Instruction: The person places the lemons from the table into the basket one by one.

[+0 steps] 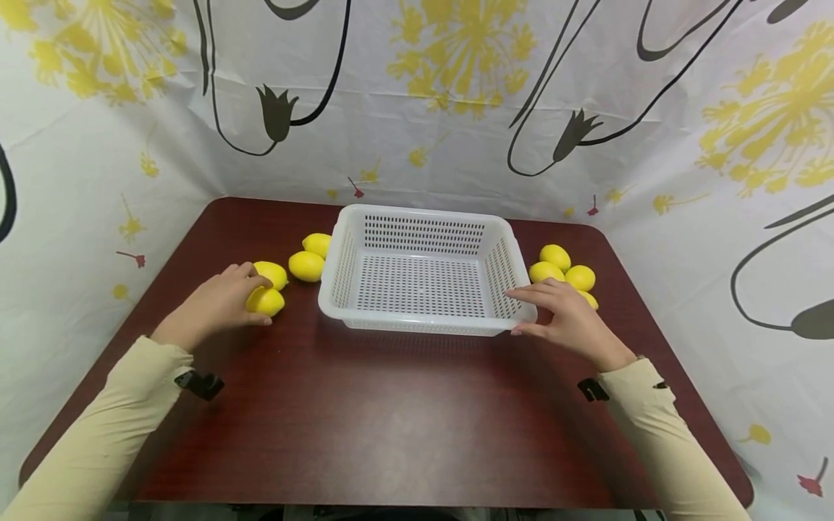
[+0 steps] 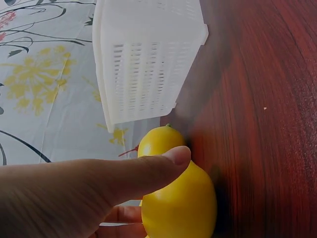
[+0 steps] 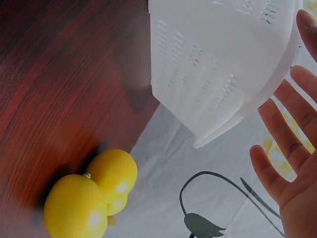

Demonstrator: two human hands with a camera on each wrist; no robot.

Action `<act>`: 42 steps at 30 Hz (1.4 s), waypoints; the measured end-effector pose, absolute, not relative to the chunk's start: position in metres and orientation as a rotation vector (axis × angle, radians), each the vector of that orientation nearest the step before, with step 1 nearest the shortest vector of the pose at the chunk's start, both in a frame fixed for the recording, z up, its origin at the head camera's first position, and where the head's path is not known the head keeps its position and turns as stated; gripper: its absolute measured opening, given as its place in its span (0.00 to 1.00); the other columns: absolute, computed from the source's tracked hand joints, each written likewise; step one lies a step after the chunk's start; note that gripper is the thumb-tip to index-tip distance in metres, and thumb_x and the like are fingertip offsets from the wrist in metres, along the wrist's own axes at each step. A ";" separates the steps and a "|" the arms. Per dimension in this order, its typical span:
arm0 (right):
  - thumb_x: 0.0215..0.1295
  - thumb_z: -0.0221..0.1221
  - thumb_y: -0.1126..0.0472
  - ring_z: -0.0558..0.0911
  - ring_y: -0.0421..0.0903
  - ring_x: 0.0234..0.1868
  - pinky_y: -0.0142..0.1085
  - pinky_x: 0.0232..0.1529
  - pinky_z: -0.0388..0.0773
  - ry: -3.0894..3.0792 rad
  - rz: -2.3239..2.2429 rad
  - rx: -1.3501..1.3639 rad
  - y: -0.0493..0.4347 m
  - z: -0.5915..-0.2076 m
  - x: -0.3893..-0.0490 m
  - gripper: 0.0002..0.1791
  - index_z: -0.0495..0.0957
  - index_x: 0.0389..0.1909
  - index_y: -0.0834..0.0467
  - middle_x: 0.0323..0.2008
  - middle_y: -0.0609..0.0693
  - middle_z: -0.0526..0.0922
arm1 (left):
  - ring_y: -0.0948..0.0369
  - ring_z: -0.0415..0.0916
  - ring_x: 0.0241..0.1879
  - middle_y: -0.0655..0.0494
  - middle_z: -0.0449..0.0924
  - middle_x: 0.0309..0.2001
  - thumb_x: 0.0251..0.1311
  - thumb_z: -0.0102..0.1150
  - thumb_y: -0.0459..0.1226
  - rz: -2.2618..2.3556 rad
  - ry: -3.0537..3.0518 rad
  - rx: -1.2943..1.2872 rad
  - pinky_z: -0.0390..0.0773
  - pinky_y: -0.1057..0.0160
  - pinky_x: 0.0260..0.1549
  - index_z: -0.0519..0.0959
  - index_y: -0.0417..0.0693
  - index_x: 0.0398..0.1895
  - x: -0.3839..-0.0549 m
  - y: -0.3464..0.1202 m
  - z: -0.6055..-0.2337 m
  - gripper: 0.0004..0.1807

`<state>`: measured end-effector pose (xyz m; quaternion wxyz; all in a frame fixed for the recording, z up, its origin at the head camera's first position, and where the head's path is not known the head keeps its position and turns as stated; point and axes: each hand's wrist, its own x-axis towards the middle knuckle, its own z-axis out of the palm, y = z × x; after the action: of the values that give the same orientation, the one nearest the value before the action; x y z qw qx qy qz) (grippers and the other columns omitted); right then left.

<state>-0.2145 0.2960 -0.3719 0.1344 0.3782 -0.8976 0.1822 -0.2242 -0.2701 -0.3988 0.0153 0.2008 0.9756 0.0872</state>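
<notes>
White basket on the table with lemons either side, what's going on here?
A person is working with both bare hands. The left hand has its thumb and fingers around a lemon left of the basket. The right hand is open at the basket's near right corner; whether it touches is hard to tell. All the visible lemons lie outside the basket, on the table.
</notes>
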 end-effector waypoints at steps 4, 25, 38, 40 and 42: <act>0.38 0.82 0.56 0.81 0.49 0.46 0.44 0.45 0.76 -2.588 0.528 1.114 0.296 -0.373 -0.214 0.39 0.84 0.57 0.58 0.49 0.51 0.87 | 0.44 0.69 0.46 0.39 0.72 0.48 0.47 0.80 0.45 0.263 3.036 0.627 0.77 0.44 0.44 0.80 0.34 0.55 -0.224 -0.270 -0.400 0.35; 0.38 0.82 0.55 0.79 0.47 0.44 0.40 0.39 0.76 -2.606 0.535 1.070 0.296 -0.377 -0.213 0.38 0.84 0.56 0.58 0.47 0.50 0.87 | 0.43 0.66 0.48 0.37 0.72 0.50 0.45 0.82 0.45 0.346 3.073 0.567 0.78 0.44 0.43 0.78 0.32 0.58 -0.220 -0.266 -0.403 0.39; 0.38 0.82 0.56 0.78 0.47 0.45 0.39 0.40 0.77 -2.611 0.565 1.060 0.297 -0.378 -0.213 0.38 0.84 0.56 0.57 0.47 0.50 0.88 | 0.46 0.67 0.46 0.41 0.73 0.48 0.45 0.82 0.45 0.366 3.042 0.603 0.76 0.47 0.43 0.81 0.36 0.55 -0.224 -0.268 -0.412 0.34; 0.38 0.82 0.56 0.78 0.47 0.45 0.40 0.41 0.77 -2.611 0.569 1.063 0.297 -0.378 -0.213 0.38 0.84 0.56 0.57 0.47 0.50 0.88 | 0.46 0.68 0.46 0.41 0.74 0.48 0.45 0.82 0.45 0.350 3.044 0.622 0.76 0.47 0.43 0.81 0.36 0.55 -0.224 -0.267 -0.415 0.35; 0.38 0.82 0.56 0.78 0.47 0.45 0.40 0.41 0.77 -2.612 0.570 1.062 0.297 -0.378 -0.213 0.38 0.84 0.56 0.57 0.47 0.50 0.88 | 0.45 0.68 0.46 0.40 0.74 0.48 0.45 0.82 0.45 0.337 3.050 0.635 0.77 0.46 0.44 0.81 0.35 0.55 -0.224 -0.267 -0.416 0.35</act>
<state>-0.2129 0.2966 -0.3785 0.1319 0.3658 -0.9001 0.1963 -0.2241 -0.2670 -0.4156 0.0041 0.2028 0.9733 0.1075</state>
